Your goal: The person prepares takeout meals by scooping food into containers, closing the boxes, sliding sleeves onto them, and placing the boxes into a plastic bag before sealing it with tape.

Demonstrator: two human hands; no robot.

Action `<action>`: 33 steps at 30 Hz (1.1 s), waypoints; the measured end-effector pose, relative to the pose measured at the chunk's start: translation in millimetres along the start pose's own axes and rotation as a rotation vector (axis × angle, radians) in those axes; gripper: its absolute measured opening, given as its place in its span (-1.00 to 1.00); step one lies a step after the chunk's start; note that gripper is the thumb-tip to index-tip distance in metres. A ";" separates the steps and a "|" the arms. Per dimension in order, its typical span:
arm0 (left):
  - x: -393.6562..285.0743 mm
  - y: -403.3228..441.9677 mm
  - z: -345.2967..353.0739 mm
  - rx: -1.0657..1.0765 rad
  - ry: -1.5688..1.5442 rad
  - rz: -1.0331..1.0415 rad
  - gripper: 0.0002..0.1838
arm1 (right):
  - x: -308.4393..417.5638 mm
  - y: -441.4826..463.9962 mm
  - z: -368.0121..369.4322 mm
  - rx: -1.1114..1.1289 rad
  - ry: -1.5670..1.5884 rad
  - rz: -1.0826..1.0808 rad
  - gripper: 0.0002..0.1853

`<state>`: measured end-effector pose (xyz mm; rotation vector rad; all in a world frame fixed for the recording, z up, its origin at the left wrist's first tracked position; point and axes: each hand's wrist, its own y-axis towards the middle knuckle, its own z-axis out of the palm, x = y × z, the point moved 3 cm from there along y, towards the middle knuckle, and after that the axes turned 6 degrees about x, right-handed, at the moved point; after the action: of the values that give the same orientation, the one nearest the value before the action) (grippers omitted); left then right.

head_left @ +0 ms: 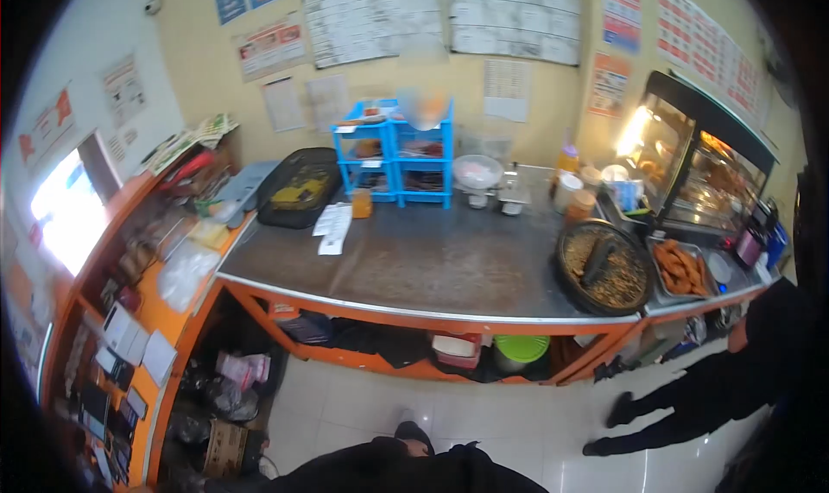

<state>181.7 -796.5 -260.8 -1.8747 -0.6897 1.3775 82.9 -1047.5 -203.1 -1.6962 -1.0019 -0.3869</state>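
Observation:
Neither my left hand nor my right hand shows. Dark clothing point(414, 474) fills the bottom edge, with a dark rounded shape and a small skin-toned patch above it, too unclear to name. Ahead stands a metal-topped counter point(414, 264). On it are a blue shelf rack point(397, 152), a black case point(298, 186), white paper slips point(332, 227) and a weighing scale point(477, 178). Further right sit a large round pan of brown crumbs point(604, 277) with a dark object in it, and a metal tray of fried pieces point(680, 268).
A person in dark clothes point(734, 363) stands at the right by the counter. Behind the tray is a lit glass food warmer point(704, 161). An orange shelf unit point(186, 320) with papers and phones runs along the left. A green tub point(522, 348) sits under the counter.

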 end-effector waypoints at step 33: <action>-428.7 500.2 -130.6 0.046 -0.593 0.212 -0.48 | -398.3 11.8 -394.7 -0.790 0.347 0.154 -0.68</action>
<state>187.8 -1457.2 -381.1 -1.5323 -0.7416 2.1037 -57.0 -1573.9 -336.8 -2.2733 -0.4667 -1.0310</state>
